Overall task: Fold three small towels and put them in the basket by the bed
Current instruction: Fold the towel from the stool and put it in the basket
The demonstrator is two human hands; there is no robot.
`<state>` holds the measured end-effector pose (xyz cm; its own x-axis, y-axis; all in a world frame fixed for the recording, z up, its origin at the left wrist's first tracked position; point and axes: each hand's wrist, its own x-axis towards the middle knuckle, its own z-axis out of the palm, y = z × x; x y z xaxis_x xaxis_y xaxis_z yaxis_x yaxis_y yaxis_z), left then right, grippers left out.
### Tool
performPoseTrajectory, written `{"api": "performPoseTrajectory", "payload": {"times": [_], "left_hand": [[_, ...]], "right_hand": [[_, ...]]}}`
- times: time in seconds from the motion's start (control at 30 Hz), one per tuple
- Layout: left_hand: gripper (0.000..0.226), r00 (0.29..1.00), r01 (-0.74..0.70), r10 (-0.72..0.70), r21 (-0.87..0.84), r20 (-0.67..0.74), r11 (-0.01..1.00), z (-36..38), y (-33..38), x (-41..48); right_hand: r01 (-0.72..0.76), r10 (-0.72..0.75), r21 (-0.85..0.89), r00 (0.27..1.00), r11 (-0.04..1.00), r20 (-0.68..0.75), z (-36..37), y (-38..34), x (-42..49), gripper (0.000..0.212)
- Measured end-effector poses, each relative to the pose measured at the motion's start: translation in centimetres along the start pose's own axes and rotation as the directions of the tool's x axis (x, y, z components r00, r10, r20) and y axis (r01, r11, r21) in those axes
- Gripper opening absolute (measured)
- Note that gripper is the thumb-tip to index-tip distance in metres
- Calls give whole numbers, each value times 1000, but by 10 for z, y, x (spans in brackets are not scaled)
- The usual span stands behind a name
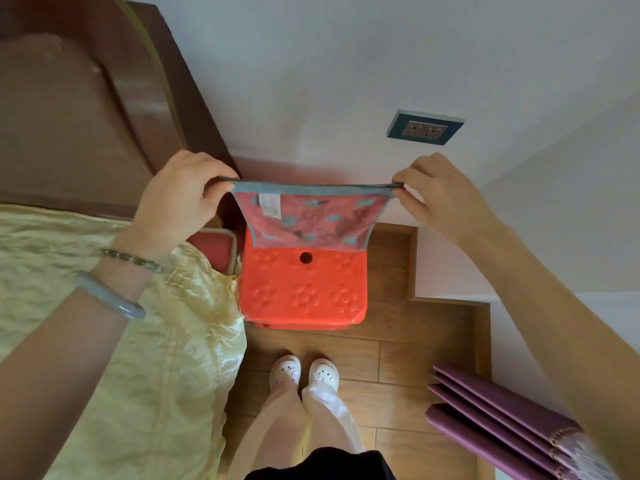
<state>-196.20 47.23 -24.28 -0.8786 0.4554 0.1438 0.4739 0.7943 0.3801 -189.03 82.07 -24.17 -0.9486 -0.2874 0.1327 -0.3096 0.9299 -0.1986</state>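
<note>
Above the red stool (pixel 304 292), the small towel (pixel 311 220) hangs stretched out flat, its lower edge reaching the stool's far part. The left hand (pixel 180 195) and right hand (pixel 440 199) are well apart, each pinching one top corner. It looks light and limp and would sag if slackened, so the corners are the best hold. A red container (pixel 211 245), perhaps the basket, sits between stool and bed (pixel 104 306).

Left hand (pixel 180 194), right hand (pixel 441 199) pinching (both raised).
</note>
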Motion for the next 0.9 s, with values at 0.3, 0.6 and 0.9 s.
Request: {"api": "performPoseTrajectory", "payload": {"times": [0.3, 0.6, 0.9], "left_hand": [[12, 993, -62, 58, -32, -101, 998, 23, 2, -40], [13, 909, 80, -44, -69, 414, 994, 128, -18, -147], [11, 729, 155, -7, -155, 684, 976, 127, -19, -182]], "right_hand": [[-26, 26, 1, 995, 1000, -95, 26, -9, -36, 24], [-195, 141, 101, 910, 976, 389, 144, -41, -133, 16], [-282, 121, 233, 839, 931, 531, 145, -72, -193, 15]]}}
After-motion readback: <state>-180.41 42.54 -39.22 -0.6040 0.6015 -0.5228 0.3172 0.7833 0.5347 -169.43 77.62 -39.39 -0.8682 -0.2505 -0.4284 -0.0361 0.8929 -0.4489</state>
